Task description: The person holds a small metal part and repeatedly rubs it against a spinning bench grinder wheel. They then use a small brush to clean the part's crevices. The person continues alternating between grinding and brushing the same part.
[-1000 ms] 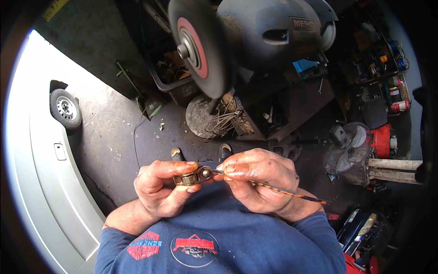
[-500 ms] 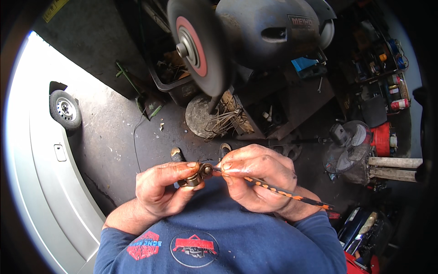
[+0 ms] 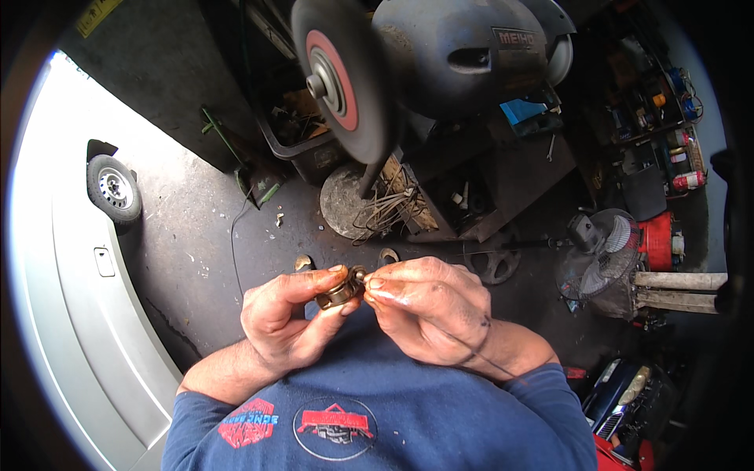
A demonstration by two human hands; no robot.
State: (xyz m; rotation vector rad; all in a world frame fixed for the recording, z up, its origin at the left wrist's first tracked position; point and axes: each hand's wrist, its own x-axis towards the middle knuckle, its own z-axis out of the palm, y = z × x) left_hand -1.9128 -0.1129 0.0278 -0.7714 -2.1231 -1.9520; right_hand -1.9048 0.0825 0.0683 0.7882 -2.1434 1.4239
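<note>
My left hand (image 3: 287,318) pinches a small, greasy metal part (image 3: 339,295) between thumb and fingers. The part looks rounded and brass-grey, with a round knob (image 3: 359,275) at its right end. Close against that end are the fingertips of my right hand (image 3: 428,306), pressed together; whatever they hold is hidden. Both hands have dark, oily smears. A thin dark line crosses my right wrist, and I cannot tell if it is a shadow or a mark.
Beyond my hands stands a bench grinder (image 3: 463,59) with a large wheel (image 3: 345,82), blurred as if spinning. A black bin (image 3: 310,153) and a wire bundle (image 3: 393,204) sit below. A fan (image 3: 601,259) is at right, a pale vehicle (image 3: 86,330) at left.
The black stick with orange marks, held in my right hand earlier, no longer shows. My left hand and the metal part have shifted slightly right; my right fingertips have drawn in against the part.
</note>
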